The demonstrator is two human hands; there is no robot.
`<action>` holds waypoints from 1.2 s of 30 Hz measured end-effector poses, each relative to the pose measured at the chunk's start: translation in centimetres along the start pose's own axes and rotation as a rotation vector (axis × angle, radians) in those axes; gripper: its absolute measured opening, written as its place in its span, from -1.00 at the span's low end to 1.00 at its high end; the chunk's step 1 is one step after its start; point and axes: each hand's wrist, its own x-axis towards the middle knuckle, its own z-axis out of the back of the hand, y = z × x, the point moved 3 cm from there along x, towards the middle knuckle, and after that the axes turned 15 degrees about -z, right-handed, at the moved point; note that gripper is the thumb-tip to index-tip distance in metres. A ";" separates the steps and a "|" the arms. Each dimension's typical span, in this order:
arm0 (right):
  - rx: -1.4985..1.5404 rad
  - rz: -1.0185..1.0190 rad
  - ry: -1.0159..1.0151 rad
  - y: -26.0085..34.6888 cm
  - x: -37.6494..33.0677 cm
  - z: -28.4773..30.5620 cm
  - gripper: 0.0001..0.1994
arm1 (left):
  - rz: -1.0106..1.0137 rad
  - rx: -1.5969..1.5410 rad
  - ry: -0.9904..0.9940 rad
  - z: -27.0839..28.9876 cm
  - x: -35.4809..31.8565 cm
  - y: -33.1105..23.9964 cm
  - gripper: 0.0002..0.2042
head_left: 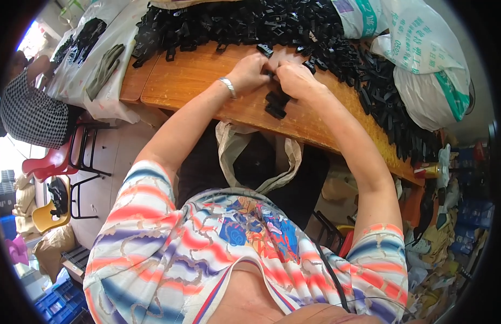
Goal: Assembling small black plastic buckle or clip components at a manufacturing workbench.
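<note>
Left hand (pixel 249 74): pinched on a small black part (pixel 270 74), over the table (pixel 196 73)
Right hand (pixel 297 80): fingers curled just beside, hold unclear
Table: brown wood, heaped black parts (pixel 223 26) along far and right
Room: red chair (pixel 49 164) left, white bag (pixel 430 89) far right

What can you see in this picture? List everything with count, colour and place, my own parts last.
Black parts: uncountable, black, heaped along table's far and right sides
Table: one, brown, centre
Plastic bags: at least two, white and green, upper right
Glove: at least one, grey-green, upper left
Plastic sheet: one, whitish, beneath glove
Chairs: two, red and yellow, left
Crates: several, blue, lower left
Other person: one, black-and-white checked clothing, left
Bracelet: one, silver, left wrist
Shirt: one, multicoloured, your torso
Left hand, right hand: two, bare, over table
</note>
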 end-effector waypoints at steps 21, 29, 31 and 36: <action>0.291 -0.296 -0.163 -8.6 -1.3 -0.7 -0.83 | 0.129 0.231 0.053 0.4 3.5 -0.6 -0.77; 0.256 -0.333 -0.284 -6.9 -2.4 -0.5 -0.79 | 0.416 0.125 -0.107 0.0 3.4 -1.7 -0.69; 0.200 -0.281 -0.298 -6.1 -3.1 -0.1 -0.78 | 0.420 0.107 -0.087 0.0 3.5 -1.9 -0.64; 0.179 -0.248 -0.216 -8.0 -2.1 -1.1 -0.76 | 0.158 0.236 0.055 0.3 3.5 -2.5 -0.65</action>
